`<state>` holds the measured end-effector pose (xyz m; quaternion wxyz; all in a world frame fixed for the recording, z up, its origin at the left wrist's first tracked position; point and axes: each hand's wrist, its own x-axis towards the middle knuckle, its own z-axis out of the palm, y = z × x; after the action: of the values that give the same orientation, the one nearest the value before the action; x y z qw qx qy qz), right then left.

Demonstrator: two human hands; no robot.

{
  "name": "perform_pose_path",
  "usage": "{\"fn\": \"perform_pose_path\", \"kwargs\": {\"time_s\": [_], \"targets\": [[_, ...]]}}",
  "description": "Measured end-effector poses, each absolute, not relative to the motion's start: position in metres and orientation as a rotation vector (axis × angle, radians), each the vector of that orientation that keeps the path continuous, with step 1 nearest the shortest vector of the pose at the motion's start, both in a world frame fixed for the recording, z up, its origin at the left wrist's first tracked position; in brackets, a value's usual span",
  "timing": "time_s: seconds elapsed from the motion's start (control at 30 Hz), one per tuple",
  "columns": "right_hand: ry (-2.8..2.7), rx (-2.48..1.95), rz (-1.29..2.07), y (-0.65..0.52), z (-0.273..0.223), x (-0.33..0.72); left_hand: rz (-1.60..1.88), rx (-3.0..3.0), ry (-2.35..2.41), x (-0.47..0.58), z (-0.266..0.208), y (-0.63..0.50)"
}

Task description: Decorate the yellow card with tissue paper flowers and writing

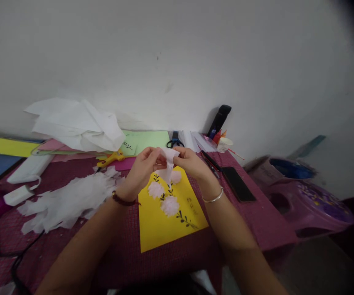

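A small piece of white tissue paper (pixel 168 159) is pinched between my two hands, above the far part of a yellow sheet (pixel 152 229). My left hand (pixel 146 166) has its fingers closed on one side of the tissue. On the other side, my right hand (pixel 190 164) grips it between thumb and fingers. The yellow sheet carries dark painted stems and leaves, some handwriting, and pale pink ruffled paper flowers (pixel 170 205). Left of my left forearm lies a heap of torn white tissue pieces (pixel 69 200).
A yellow glue gun (pixel 111 159), green paper (pixel 146 141) and scissors (pixel 175 141) lie behind my hands. Crumpled white paper (pixel 78 125) rests against the wall. At right are a black phone (pixel 238 184), a small white cup (pixel 225 144) and, beside the table, pink plastic stools (pixel 305 205).
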<state>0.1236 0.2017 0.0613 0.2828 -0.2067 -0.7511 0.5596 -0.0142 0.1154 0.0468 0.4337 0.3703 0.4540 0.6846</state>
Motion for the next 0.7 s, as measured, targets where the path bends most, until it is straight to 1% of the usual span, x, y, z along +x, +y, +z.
{"fn": "perform_pose_path", "kwargs": {"time_s": [0.13,0.23,0.5,0.7], "targets": [[-1.908,-0.551,1.531,0.199,0.057,0.117,1.587,1.213,1.339,-0.012,0.044,0.113],[-1.875,-0.545,1.53,0.198,0.053,0.113,1.503,1.308,1.354,-0.011,0.041,0.113],[-1.81,-0.583,1.553,0.199,0.052,0.112,1.569,1.068,1.364,-0.013,0.046,0.112],[-1.727,-0.615,1.543,0.203,0.056,0.116,1.607,1.037,1.322,-0.016,0.049,0.111]]}}
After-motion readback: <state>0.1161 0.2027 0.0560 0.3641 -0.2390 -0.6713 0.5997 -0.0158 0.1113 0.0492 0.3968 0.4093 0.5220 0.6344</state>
